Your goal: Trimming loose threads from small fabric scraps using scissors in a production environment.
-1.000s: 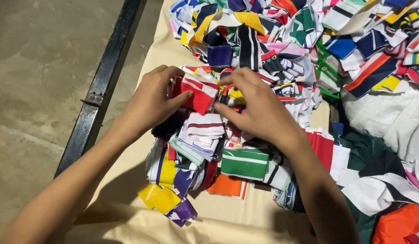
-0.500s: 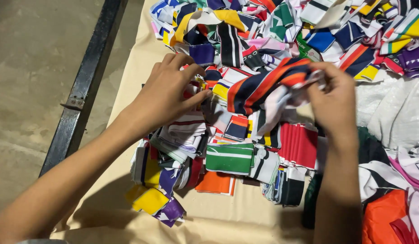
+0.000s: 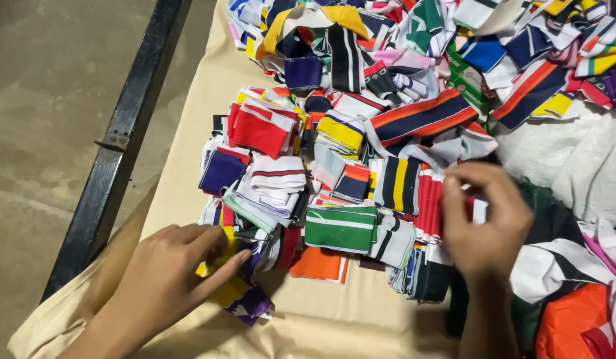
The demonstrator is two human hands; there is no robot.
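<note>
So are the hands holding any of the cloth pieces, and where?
The left hand lies flat on the yellow folded piece, fingertips on top, with no grip. The right hand curls over the red striped stack; whether it pinches anything cannot be told.

We have one view only, from a camera worn on the head, looking steeply down and slightly forward from close range. Our left hand point(image 3: 165, 279) enters at the lower left, our right hand point(image 3: 484, 226) at the lower right. A cloth-covered table point(image 3: 188, 166) heaped with striped fabric pieces point(image 3: 361, 133) fills the right and centre; bare floor point(image 3: 42, 100) runs along the left edge.
</note>
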